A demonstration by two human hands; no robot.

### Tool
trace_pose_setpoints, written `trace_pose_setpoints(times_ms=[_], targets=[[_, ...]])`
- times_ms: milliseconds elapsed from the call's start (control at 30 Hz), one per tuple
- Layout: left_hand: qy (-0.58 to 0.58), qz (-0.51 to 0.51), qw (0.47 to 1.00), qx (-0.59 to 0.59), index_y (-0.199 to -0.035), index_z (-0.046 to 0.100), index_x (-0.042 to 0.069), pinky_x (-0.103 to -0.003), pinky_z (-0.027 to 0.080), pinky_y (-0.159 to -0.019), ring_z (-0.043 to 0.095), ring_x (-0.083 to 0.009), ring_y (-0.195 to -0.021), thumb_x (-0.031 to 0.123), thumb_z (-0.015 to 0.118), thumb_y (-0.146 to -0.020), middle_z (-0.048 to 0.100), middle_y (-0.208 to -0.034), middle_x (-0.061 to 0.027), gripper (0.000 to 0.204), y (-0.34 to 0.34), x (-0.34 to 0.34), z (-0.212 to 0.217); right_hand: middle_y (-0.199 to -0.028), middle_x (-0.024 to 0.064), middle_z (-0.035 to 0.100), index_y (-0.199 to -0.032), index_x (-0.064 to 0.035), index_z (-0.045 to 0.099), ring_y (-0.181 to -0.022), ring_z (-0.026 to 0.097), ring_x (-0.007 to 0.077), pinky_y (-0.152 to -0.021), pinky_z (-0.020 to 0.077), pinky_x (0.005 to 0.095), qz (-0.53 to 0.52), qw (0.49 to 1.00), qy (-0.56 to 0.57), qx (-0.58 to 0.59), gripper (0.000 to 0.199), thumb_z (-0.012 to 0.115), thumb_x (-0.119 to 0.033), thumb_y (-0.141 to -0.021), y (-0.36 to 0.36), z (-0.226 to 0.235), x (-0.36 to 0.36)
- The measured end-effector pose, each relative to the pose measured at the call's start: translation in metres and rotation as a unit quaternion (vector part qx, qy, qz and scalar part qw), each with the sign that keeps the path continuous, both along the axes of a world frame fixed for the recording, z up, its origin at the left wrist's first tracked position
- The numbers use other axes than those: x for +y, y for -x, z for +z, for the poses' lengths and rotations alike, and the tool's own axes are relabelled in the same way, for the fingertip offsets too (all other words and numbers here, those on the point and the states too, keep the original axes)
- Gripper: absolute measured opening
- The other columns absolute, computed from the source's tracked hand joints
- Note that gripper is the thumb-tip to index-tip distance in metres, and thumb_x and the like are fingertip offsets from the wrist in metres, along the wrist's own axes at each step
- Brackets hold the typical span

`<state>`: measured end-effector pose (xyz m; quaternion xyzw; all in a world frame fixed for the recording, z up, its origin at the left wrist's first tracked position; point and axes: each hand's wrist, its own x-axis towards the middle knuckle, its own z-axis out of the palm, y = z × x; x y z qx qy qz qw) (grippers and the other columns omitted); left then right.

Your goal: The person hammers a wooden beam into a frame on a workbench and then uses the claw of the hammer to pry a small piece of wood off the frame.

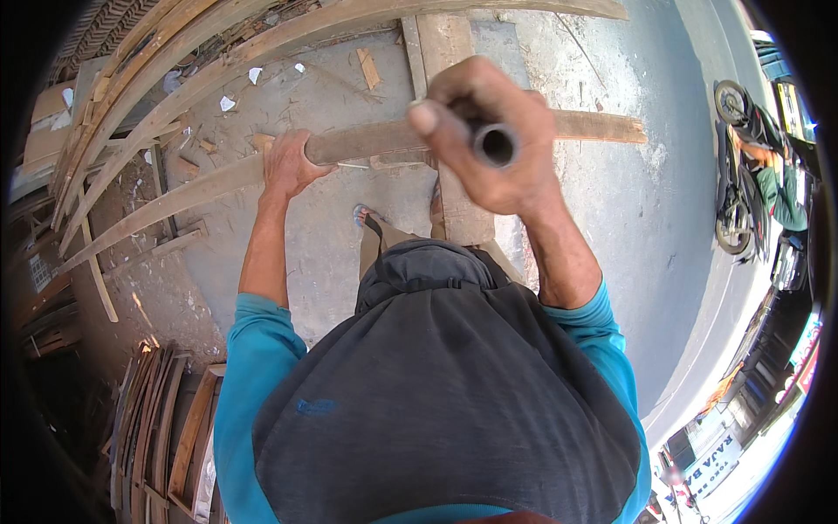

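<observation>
My left hand (289, 163) is wrapped round a long, weathered wooden plank (367, 140), its thumb and fingers on either edge. The plank runs across in front of me, from the timber at the left to a broken-looking right end. Raised above it, my right hand (502, 140) is closed round a dark metal pipe (497, 146). The pipe's hollow end points up toward me; its far end is hidden behind the hand. Under the plank lies a wide wooden beam (470, 210) running away from me.
Long planks (166, 105) are stacked at the far left, and more lumber (161, 419) lies at the lower left. Wood scraps (368, 69) and white bits litter the concrete floor (611, 236). A motorcycle (738, 175) stands at the right by the road. My sandalled foot (365, 214) is near the beam.
</observation>
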<state>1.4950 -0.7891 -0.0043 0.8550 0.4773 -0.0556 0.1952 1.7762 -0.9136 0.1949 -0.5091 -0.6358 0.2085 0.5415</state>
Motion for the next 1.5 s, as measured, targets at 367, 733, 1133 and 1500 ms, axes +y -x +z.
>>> trace_pose_setpoints(times_ms=[367, 733, 1133, 1500], targets=[[-0.068, -0.008, 0.998, 0.004, -0.107, 0.065, 0.011, -0.045, 0.044, -0.093, 0.057, -0.031, -0.11, 0.051, 0.089, -0.059, 0.065, -0.111, -0.01, 0.067, 0.009, -0.001, -0.015, -0.067, 0.0004, 0.062, -0.084, -0.0074, 0.062, -0.061, 0.062, 0.013, -0.052, 0.0463, 0.0263, -0.106, 0.992, 0.059, 0.044, 0.016, 0.059, -0.016, -0.097, -0.042, 0.0, -0.001], [-0.085, -0.039, 0.995, -0.025, -0.114, 0.066, 0.012, -0.046, 0.044, -0.093, 0.059, -0.0313, -0.11, 0.052, 0.088, -0.061, 0.067, -0.112, -0.0093, 0.071, 0.01, 0.009, -0.018, -0.057, 0.0003, 0.047, -0.093, -0.0027, 0.059, -0.047, 0.04, 0.0077, -0.046, 0.0357, 0.0263, -0.142, 0.973, 0.034, 0.18, 0.01, 0.061, -0.012, -0.097, -0.052, 0.002, 0.01], [-0.065, -0.029, 0.997, -0.003, -0.112, 0.066, 0.009, -0.045, 0.044, -0.093, 0.059, -0.0311, -0.11, 0.054, 0.089, -0.059, 0.067, -0.113, -0.0093, 0.073, 0.008, 0.01, -0.013, -0.056, -0.0031, 0.035, -0.1, -0.002, 0.055, -0.045, 0.032, 0.0077, -0.046, 0.0332, 0.0266, -0.105, 0.962, 0.165, 0.189, 0.009, 0.05, -0.01, -0.099, -0.047, 0.039, 0.015], [-0.021, -0.041, 0.999, 0.021, -0.123, 0.064, 0.008, -0.047, 0.041, -0.1, 0.056, -0.032, -0.12, 0.052, 0.089, -0.059, 0.064, -0.126, -0.0147, 0.081, -0.01, 0.011, -0.006, -0.055, -0.0034, 0.037, -0.089, -0.0002, 0.062, -0.047, 0.037, 0.0082, -0.048, 0.0352, 0.0251, -0.23, 0.782, -0.197, 0.545, 0.016, 0.054, -0.013, -0.095, -0.261, -0.095, -0.186]])
